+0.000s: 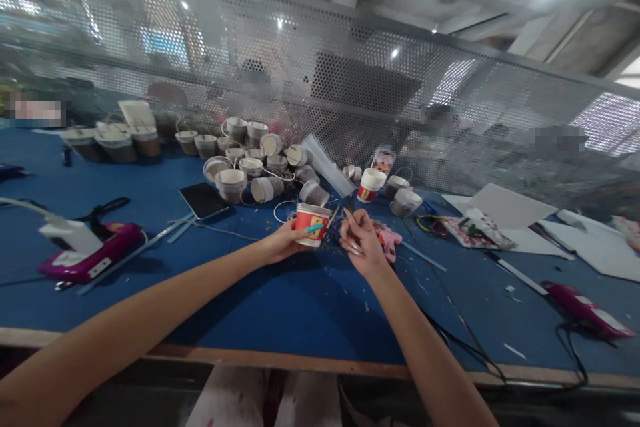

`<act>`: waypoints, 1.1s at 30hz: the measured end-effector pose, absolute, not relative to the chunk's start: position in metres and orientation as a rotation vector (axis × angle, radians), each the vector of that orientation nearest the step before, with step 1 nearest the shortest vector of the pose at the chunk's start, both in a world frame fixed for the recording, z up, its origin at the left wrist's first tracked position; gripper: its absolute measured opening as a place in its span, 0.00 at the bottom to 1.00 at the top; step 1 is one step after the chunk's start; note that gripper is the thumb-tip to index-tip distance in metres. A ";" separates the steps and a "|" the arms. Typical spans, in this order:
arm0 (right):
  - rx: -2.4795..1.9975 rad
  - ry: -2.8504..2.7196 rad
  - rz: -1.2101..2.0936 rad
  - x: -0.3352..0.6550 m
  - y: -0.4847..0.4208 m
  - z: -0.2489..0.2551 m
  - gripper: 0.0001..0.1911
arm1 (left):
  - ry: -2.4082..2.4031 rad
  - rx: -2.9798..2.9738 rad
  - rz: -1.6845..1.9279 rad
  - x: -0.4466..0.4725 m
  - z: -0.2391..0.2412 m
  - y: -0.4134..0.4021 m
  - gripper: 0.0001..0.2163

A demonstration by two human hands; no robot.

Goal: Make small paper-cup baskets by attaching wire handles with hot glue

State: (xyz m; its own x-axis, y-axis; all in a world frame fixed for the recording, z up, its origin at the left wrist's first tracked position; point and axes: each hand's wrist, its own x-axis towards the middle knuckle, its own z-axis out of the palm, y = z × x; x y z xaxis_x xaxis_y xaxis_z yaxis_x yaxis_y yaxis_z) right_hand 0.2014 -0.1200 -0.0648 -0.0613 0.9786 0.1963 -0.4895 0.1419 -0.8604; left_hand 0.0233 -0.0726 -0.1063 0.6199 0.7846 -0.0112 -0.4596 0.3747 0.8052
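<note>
My left hand (289, 240) is wrapped round a red and white paper cup (311, 221), held tilted above the table with its rim up. Close by on the right, my right hand (361, 240) has its fingers pinched together, apart from the cup. A thin dark sliver shows at its fingertips, too small to name. Between cup and fingers, a thin stick-like piece (334, 215) is visible; what supports it is unclear. A pink glue gun (389, 240) lies just beyond my right hand, partly hidden by it.
Several string-wrapped small buckets (233, 181) crowd the back of the blue table (300, 307). A stack of paper cups (371, 185) stands behind my right hand. A phone (203, 201) and a purple power strip (95, 255) lie left; paper sheets (510, 210) lie right. Perforated metal mesh (280, 93) closes the back.
</note>
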 end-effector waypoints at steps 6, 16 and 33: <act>-0.663 -0.987 1.362 0.202 -0.117 -0.070 0.22 | 0.377 0.862 0.811 0.022 -0.104 -0.074 0.22; -0.712 -0.991 1.407 0.199 -0.116 -0.072 0.25 | 0.353 0.835 0.768 0.019 -0.103 -0.077 0.22; -0.720 -0.908 1.451 0.196 -0.115 -0.074 0.23 | 0.144 0.844 0.617 0.015 -0.108 -0.074 0.22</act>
